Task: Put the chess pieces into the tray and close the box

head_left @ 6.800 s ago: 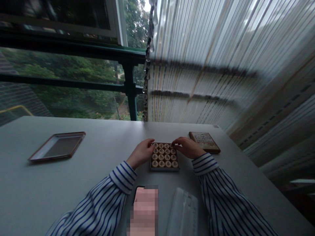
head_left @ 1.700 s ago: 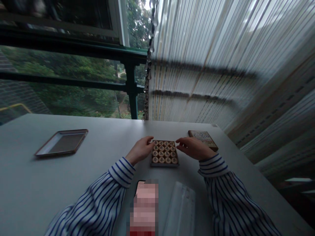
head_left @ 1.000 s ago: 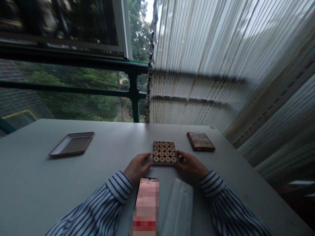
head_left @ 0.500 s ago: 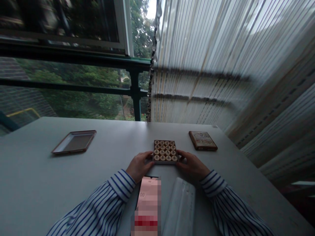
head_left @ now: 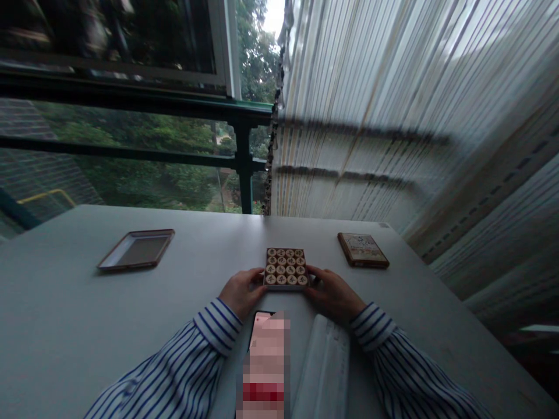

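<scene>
An open box of Chinese chess pieces (head_left: 286, 287) is on the table, its round wooden discs (head_left: 286, 266) laid in rows with dark characters on top. My left hand (head_left: 242, 291) grips the box's left side, fingers bent along it and thumb at the near corner. On the opposite side my right hand (head_left: 332, 293) holds it the same way. Parts of the fingers are hidden by the box. Just in front of the hands lies a phone (head_left: 265, 343) with a pink, partly pixelated screen. To its right is a pale, translucent long object (head_left: 324, 361), kind unclear.
An upturned box lid (head_left: 136, 250) rests at the left of the white table (head_left: 196, 238). A closed flat box (head_left: 363, 250) with a printed top lies at the right. Beyond the far edge are a green railing (head_left: 244, 157) and a string curtain (head_left: 332, 105).
The box of chess pieces has slid slightly to the left between my hands, and both hands have moved with it. The lid, flat box and phone stay in place; the view has shifted a little.
</scene>
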`<act>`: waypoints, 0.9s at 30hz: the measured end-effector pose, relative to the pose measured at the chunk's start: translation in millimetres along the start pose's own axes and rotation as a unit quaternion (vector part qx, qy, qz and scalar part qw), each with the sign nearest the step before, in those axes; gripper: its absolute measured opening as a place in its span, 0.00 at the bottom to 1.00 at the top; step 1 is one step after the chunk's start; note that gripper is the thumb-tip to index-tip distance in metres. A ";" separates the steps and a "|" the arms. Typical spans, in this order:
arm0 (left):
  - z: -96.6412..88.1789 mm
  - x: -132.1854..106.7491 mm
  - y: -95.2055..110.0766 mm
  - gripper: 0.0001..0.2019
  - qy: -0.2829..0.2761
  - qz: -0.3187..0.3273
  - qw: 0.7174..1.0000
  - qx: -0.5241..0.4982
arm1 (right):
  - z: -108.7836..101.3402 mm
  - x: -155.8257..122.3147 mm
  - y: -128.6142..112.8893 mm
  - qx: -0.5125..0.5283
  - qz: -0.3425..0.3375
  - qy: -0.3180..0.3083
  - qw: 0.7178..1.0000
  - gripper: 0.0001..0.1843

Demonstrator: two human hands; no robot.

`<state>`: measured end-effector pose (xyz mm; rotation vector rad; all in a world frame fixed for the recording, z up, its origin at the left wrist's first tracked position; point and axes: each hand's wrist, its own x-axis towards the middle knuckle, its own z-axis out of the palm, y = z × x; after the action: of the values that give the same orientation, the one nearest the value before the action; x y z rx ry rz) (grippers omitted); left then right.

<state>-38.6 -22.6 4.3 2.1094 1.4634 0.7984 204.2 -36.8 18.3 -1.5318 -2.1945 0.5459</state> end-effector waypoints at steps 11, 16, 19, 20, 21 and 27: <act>2.4 1.2 -9.4 0.21 0.004 0.007 1.000 -0.018 | 4.5 -3.0 9.7 0.048 -0.010 0.043 0.998 0.28; -2.8 2.8 -12.5 0.19 0.035 -0.005 0.999 -0.020 | -0.4 -6.5 13.4 0.083 0.058 0.077 0.992 0.19; -8.6 3.9 -12.4 0.18 0.057 -0.026 0.998 -0.021 | -2.1 -7.1 17.9 0.111 0.092 0.086 0.986 0.24; -10.2 4.1 -12.5 0.18 0.063 -0.032 0.997 -0.019 | -1.6 -7.1 20.1 0.132 0.106 0.090 0.981 0.28; -11.4 4.2 -12.6 0.18 0.068 -0.037 0.997 -0.018 | -0.7 -6.9 22.5 0.151 0.118 0.094 0.977 0.30; -11.5 2.6 -14.7 0.17 0.074 -0.040 0.996 -0.018 | 5.4 -7.4 26.4 0.133 0.117 0.083 0.981 0.28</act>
<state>-55.7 -14.7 3.7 1.9877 1.5865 0.9615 224.3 -35.8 -1.0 -1.6328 -1.7494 0.7231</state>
